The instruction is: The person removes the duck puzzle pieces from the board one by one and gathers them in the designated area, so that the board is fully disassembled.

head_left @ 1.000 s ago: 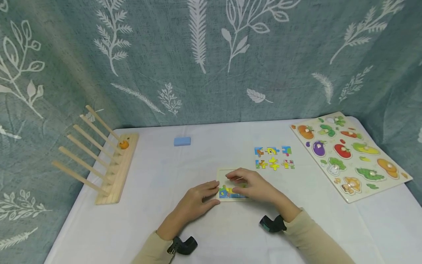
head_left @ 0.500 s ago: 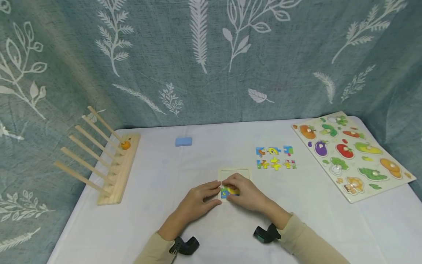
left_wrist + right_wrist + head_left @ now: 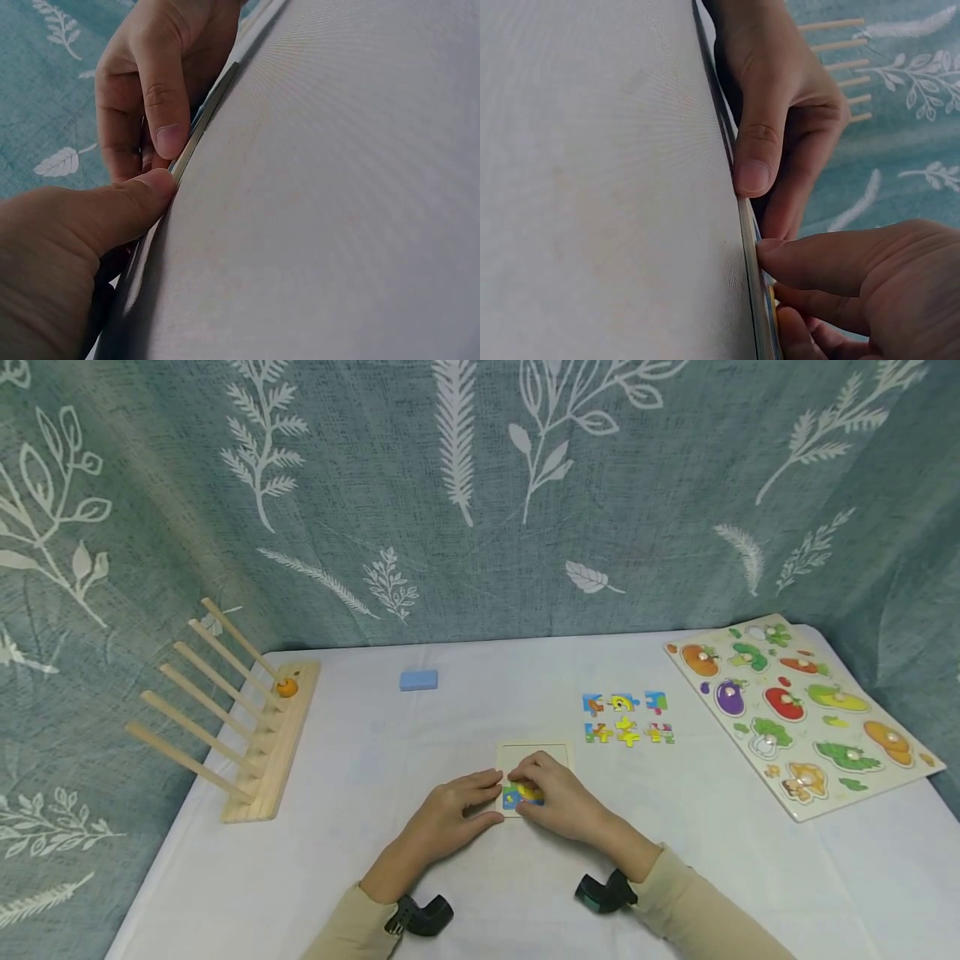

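A small wooden puzzle tray (image 3: 553,747) lies flat on the table in front of me, with colourful jigsaw pieces (image 3: 512,797) along its near side. My left hand (image 3: 444,817) rests at the tray's left edge, thumb by the near corner and fingertips farther up the side. Over the near row is my right hand (image 3: 562,797), its thumb at the row's near side and its curled fingers at the far side, pinching a puzzle piece that it mostly covers. In the right wrist view the right thumb (image 3: 810,262) lies along the tray's edge, close to the left thumb (image 3: 754,176).
Several loose jigsaw pieces (image 3: 627,720) lie in two rows beyond the tray. A vegetable peg puzzle board (image 3: 806,718) is at the right. At the left stands a wooden rack of slanted pegs (image 3: 258,785) with an orange bead (image 3: 287,687). A blue block (image 3: 418,680) sits toward the back.
My right hand has shifted left and lowered over the near row within the tray, then stayed almost still. My left hand keeps its place at the tray's edge.
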`<state>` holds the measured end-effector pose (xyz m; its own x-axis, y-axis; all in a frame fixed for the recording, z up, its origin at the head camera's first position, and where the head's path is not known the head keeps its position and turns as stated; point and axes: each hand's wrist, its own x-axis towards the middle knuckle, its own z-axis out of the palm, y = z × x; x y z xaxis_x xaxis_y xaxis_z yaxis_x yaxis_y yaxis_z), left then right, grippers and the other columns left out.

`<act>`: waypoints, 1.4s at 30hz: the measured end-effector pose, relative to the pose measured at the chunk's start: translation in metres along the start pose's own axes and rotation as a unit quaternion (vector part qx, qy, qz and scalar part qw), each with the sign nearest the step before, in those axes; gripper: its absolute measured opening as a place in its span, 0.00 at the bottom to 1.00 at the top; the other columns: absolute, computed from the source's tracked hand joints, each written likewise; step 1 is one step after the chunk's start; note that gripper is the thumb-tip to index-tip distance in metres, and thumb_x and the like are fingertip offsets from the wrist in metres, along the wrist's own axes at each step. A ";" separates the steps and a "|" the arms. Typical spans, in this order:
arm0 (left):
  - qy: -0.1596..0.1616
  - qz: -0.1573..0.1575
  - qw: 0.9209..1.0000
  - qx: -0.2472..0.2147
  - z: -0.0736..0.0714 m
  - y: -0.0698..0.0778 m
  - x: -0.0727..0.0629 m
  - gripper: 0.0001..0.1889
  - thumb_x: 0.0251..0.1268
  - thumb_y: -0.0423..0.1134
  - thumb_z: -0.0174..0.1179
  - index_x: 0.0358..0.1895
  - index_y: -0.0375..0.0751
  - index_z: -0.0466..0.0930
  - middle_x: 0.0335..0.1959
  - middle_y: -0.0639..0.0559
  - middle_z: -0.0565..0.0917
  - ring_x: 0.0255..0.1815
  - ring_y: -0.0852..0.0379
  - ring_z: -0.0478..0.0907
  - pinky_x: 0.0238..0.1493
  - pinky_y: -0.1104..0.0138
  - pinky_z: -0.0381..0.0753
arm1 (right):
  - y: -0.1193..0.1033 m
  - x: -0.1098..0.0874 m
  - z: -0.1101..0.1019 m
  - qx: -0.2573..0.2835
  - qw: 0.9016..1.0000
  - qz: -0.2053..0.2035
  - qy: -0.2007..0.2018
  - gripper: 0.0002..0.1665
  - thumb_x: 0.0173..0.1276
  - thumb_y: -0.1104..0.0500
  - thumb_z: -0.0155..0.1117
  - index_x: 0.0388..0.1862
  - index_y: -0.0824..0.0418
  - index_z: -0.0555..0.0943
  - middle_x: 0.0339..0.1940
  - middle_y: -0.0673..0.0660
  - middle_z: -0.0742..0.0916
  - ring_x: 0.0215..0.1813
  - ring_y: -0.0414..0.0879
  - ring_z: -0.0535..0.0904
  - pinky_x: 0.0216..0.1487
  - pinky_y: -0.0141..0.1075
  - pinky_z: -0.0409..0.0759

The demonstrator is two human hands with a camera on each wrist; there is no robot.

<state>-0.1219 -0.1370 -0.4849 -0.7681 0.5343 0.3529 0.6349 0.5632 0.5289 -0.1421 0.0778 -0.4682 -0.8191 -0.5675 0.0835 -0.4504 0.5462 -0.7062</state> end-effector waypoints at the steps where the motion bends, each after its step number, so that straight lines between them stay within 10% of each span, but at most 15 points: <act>1: 0.000 0.000 1.000 0.001 0.000 0.000 0.000 0.22 0.54 0.42 0.69 0.50 0.32 0.83 0.57 0.45 0.80 0.59 0.50 0.77 0.57 0.59 0.80 | 0.000 0.000 0.000 0.001 1.000 0.000 0.001 0.19 0.59 0.64 0.67 0.50 0.65 0.80 0.49 0.55 0.77 0.46 0.43 0.75 0.50 0.36 0.78; 42: -0.009 -0.016 1.000 -0.003 0.000 0.000 0.000 0.22 0.55 0.42 0.69 0.51 0.34 0.82 0.58 0.46 0.80 0.60 0.50 0.77 0.58 0.59 0.79 | 0.005 -0.002 -0.002 0.044 0.999 -0.021 -0.005 0.24 0.63 0.67 0.62 0.59 0.60 0.77 0.48 0.52 0.81 0.43 0.40 0.74 0.46 0.33 0.79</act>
<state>-0.1220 -0.1369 -0.4850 -0.7862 0.5274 0.3222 0.6096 0.5759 0.5448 -0.1430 0.0831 -0.4699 -0.7967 -0.5947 0.1079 -0.4508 0.4656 -0.7616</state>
